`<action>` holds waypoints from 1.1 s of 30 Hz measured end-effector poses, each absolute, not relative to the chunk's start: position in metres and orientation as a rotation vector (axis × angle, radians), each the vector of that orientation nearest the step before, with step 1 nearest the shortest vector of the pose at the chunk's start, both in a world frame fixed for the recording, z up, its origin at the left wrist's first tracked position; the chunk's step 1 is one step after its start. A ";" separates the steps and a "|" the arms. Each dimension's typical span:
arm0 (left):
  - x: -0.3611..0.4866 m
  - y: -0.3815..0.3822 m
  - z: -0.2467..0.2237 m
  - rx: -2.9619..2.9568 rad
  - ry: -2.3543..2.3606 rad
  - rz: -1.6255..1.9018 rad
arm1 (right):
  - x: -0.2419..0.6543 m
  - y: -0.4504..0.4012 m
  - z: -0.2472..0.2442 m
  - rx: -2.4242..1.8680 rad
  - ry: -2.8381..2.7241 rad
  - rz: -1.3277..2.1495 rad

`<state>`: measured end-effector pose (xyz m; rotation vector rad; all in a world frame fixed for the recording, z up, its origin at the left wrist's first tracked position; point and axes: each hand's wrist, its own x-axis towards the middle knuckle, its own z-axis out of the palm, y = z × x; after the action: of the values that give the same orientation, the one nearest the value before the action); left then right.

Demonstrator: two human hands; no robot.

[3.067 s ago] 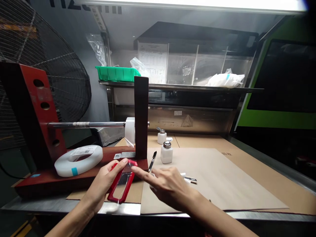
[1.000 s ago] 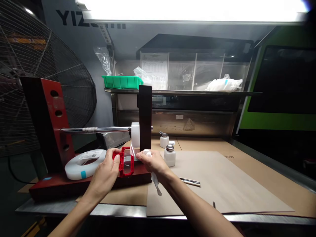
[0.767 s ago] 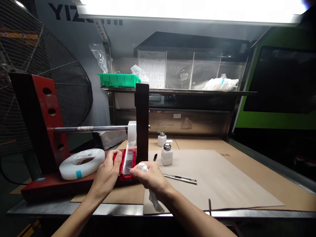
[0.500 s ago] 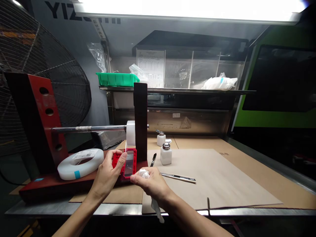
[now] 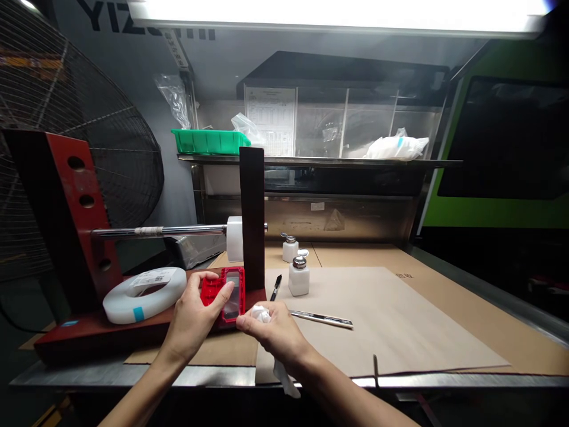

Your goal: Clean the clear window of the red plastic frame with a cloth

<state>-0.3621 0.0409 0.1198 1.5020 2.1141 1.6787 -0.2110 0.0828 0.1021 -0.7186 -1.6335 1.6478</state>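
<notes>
My left hand (image 5: 198,308) is closed on a red plastic frame (image 5: 241,290) with a clear window in it, its thumb lying along the window's left side. Red ribbed plastic also shows behind those fingers. Crumpled in my right hand (image 5: 278,332) is a white cloth or tissue (image 5: 261,314), with a loose tail (image 5: 287,382) hanging below. The right thumb and fingertips are at the frame's lower right corner; whether they touch it I cannot tell.
A red stand (image 5: 146,332) carries a metal rod (image 5: 191,230) with a white roll (image 5: 234,238); a larger translucent roll (image 5: 113,305) lies on its base. Right of it are a black pen (image 5: 276,287), a utility knife (image 5: 322,319) and white dispenser bottles (image 5: 299,280). Behind is a shelf (image 5: 320,161).
My left thumb has shifted slightly right across the window. The white cloth's tail has swung a little to the right. Both hands keep their hold.
</notes>
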 end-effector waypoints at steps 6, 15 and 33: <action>-0.363 0.042 0.119 1.483 2.051 1.699 | -0.210 0.082 0.104 -0.719 -1.626 1.676; -0.363 0.042 0.120 1.463 2.003 1.728 | -0.210 0.082 0.104 -0.703 -1.630 1.705; -0.364 0.043 0.118 1.504 2.081 1.748 | -0.209 0.098 0.137 -0.524 -2.143 0.975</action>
<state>-0.3639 0.0426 0.1183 1.5039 2.0808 1.7482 -0.2088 0.0976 0.1370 -0.5235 -2.1426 0.9751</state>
